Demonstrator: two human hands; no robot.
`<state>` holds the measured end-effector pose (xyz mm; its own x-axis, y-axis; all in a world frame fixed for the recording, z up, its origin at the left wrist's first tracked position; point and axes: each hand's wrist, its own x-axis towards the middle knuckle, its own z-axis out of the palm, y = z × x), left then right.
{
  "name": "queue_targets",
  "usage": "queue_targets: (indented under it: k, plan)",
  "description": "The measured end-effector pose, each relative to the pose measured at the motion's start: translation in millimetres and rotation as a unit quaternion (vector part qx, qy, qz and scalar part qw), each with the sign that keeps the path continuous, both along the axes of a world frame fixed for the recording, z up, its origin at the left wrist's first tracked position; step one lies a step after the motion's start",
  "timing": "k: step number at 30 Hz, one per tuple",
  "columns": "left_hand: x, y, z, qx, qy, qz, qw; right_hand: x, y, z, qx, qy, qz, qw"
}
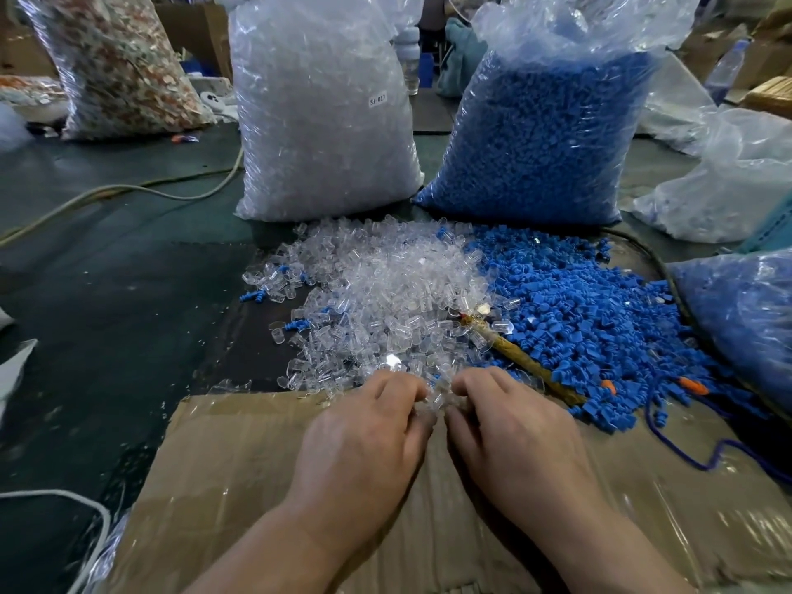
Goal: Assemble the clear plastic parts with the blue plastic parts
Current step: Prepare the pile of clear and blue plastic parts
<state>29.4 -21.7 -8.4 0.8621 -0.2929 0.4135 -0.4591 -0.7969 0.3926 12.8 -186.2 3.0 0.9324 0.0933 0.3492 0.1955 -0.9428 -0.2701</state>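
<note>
While both hands meet at the near edge of the clear caps pile, the left hand and right hand pinch something small between their fingers; it looks like 1 clear cap, though its long axis is hidden. Just ahead of the fingers lie the loose caps; the blue plugs pile spreads ahead and to the right, so the right hand is nearer it. Beyond stand 2 sacks, the clear-parts bag and the blue-parts bag, both full. Cardboard lies under the wrists.
</note>
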Motion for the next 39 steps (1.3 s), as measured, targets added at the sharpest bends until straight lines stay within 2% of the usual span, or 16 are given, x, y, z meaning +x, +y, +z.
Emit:
queue_targets:
  k: [18, 21, 24, 30, 34, 39]
  plan:
    - [0.5, 0.0, -2.2, -0.015, 0.008, -0.008, 1.000, 1.2, -1.8, -4.6, 0.005, 0.016, 0.013, 1.000]
    - [2.0, 0.5, -3.7, -0.059, 0.033, 0.000, 0.998, 2.7, -1.5, -3.5, -0.007, 0.019, 0.013, 1.000]
    - [4.8, 3.3, -2.1, -0.144, 0.060, 0.014, 0.988, 3.3, -1.6, -2.0, -0.010, 0.022, 0.012, 1.000]
    - [5.8, 7.7, -4.1, -0.288, 0.105, 0.029, 0.952, 3.7, -1.1, -2.1, 0.042, 0.020, 0.011, 0.999]
    - [9.9, 9.6, -7.1, -0.324, 0.128, 0.029, 0.937, 4.2, -2.5, -2.0, 0.086, 0.020, 0.012, 0.996]
    - [12.9, 11.1, -8.8, -0.302, 0.127, 0.026, 0.944, 4.9, -1.0, 1.0, 0.107, 0.014, 0.020, 0.994]
